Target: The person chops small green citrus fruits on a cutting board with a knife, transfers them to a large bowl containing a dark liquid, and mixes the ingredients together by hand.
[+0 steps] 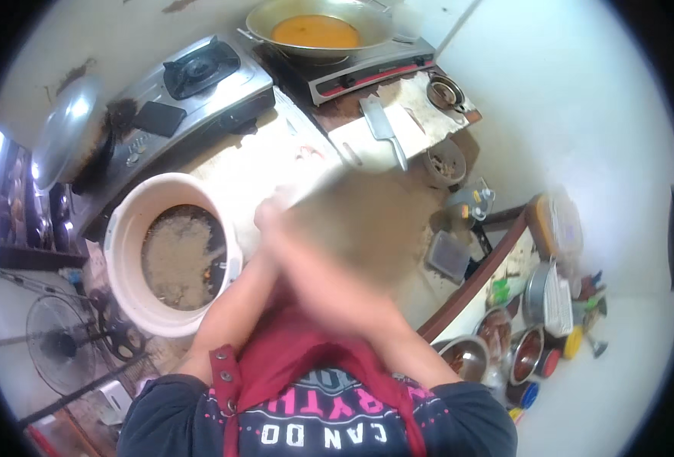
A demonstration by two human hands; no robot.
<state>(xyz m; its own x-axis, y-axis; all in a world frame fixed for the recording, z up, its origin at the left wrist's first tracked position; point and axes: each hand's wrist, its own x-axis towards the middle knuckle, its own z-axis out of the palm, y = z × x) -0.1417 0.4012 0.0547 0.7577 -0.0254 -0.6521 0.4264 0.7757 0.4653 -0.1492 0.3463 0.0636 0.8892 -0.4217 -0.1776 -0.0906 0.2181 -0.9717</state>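
Both my forearms reach up and meet near the middle of the view. My right hand [274, 218] is smeared by motion and lies across my left wrist. Of the left side, the forearm [234, 305] shows, while the left hand is mostly hidden behind the right one. Beside the hands, to the right, is a broad brown blurred patch [371, 221]; I cannot tell what it is or whether a hand holds it. Left of my hands stands a large pale tub [126, 263] with a greyish-brown mass and dark liquid inside. A pale worktop [241, 167] lies just beyond them.
A wide pan [257, 17] with orange liquid sits on a stove [375, 72] at the back. A cleaver [382, 126] lies on a white cutting board [352, 146]. Another stove [200, 107] stands far left, a fan [61, 344] lower left, several bowls and jars at right.
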